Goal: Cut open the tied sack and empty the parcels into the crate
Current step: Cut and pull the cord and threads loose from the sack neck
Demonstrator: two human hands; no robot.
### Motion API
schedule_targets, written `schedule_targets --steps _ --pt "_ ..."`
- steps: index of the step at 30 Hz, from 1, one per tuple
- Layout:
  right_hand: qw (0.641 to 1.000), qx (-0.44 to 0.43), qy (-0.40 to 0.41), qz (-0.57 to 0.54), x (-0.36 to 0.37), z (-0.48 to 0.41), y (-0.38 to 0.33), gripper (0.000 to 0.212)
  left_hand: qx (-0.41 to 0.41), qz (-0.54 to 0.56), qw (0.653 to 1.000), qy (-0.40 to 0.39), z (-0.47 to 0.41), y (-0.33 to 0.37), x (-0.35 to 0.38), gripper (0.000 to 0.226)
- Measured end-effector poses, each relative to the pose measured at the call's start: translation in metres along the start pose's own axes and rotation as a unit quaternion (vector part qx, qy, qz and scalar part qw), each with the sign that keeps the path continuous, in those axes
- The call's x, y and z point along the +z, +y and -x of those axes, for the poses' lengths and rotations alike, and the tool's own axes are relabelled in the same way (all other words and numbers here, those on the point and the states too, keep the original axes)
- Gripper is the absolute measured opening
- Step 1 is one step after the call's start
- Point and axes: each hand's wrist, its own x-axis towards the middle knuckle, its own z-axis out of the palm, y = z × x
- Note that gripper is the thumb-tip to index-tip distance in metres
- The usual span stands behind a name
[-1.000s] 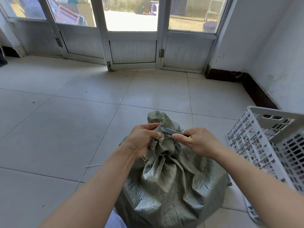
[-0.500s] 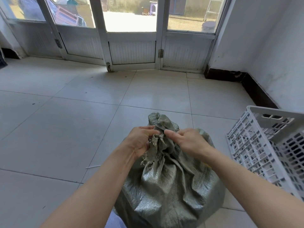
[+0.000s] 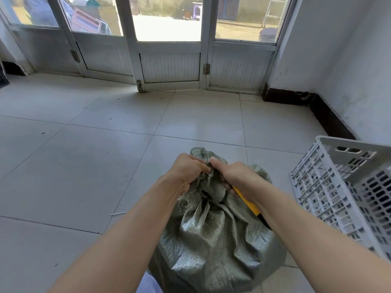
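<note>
- A thin white strip lies on the floor at about 9 o'clock from the sack, well apart from both hands.
- The left hand grips the sack's bunched neck from the 9 o'clock side. Its fingers are curled tight into the frayed cloth, and the forearm comes in from 7 o'clock.
- The sack stands on the floor directly in front of the person, long axis upright, with the neck at the top between the two hands. I cannot tell whether a tie is on it, and the parcels inside are hidden.
- The right hand grips the neck from the 3 o'clock side, thumb laid along the top, just beside the left hand's fingers.
- The same hand holds a knife. Its yellow handle runs back under the wrist toward 5 o'clock, and the blade is out of sight.
- The crate sits near the sack at 3 o'clock, apart from it. Emptying will likely mean tipping the neck that way, and the right hand is the nearer one.
</note>
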Motion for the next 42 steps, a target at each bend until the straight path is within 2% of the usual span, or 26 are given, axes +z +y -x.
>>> schedule_targets --steps 2,3,4,6,7,9,12,15,19,24,27,30,34,42 --pt "0.993 0.037 -0.060 -0.091 -0.009 -0.004 0.002 0.046 -0.004 -0.025 1.000 0.007 0.000 -0.002 -0.007 0.017" --pt "0.990 0.039 -0.038 -0.133 -0.021 -0.006 0.006 0.039 -0.010 -0.040 0.999 0.015 0.000 -0.007 -0.015 0.018" --pt "0.989 0.023 0.027 -0.140 -0.037 -0.011 0.013 0.037 -0.016 -0.051 0.998 0.032 -0.001 -0.013 -0.026 0.019" --pt "0.986 -0.004 0.163 -0.038 -0.062 -0.020 0.028 0.053 -0.029 -0.043 0.996 0.066 -0.001 -0.028 -0.047 0.018" --pt "0.982 -0.009 0.189 0.020 -0.066 -0.021 0.032 0.059 -0.034 -0.031 0.997 0.067 0.000 -0.032 -0.054 0.017" --pt "0.982 -0.016 0.166 0.084 -0.056 -0.017 0.033 0.060 -0.034 -0.010 0.999 0.037 0.001 -0.035 -0.053 0.018" --pt "0.988 -0.052 0.104 0.097 -0.031 -0.009 0.018 0.061 -0.015 0.006 1.000 -0.020 0.004 -0.025 -0.036 0.018" --pt "0.992 -0.103 0.049 0.045 -0.019 0.000 0.003 0.050 0.006 0.010 0.999 -0.048 0.008 -0.015 -0.028 0.018" --pt "0.987 -0.146 -0.006 -0.060 -0.008 0.003 -0.009 0.022 0.023 -0.003 0.998 -0.056 0.010 -0.011 -0.024 0.021" --pt "0.991 -0.129 -0.002 -0.014 -0.004 0.000 -0.013 0.017 0.028 -0.019 0.998 -0.055 0.009 -0.015 -0.024 0.027" --pt "0.992 -0.122 -0.001 -0.021 -0.004 -0.003 -0.010 0.014 0.031 -0.022 0.998 -0.060 0.007 -0.016 -0.023 0.025" --pt "0.993 -0.113 -0.005 -0.026 -0.004 -0.004 -0.010 0.019 0.035 -0.029 0.997 -0.067 0.007 -0.017 -0.022 0.025" --pt "0.995 -0.101 -0.012 -0.013 -0.006 -0.004 -0.011 0.012 0.019 -0.016 0.997 -0.077 0.008 -0.019 -0.020 0.024" --pt "0.996 -0.063 -0.024 -0.051 -0.011 -0.005 -0.007 0.014 0.020 -0.047 0.998 -0.039 0.001 -0.020 -0.021 0.023"
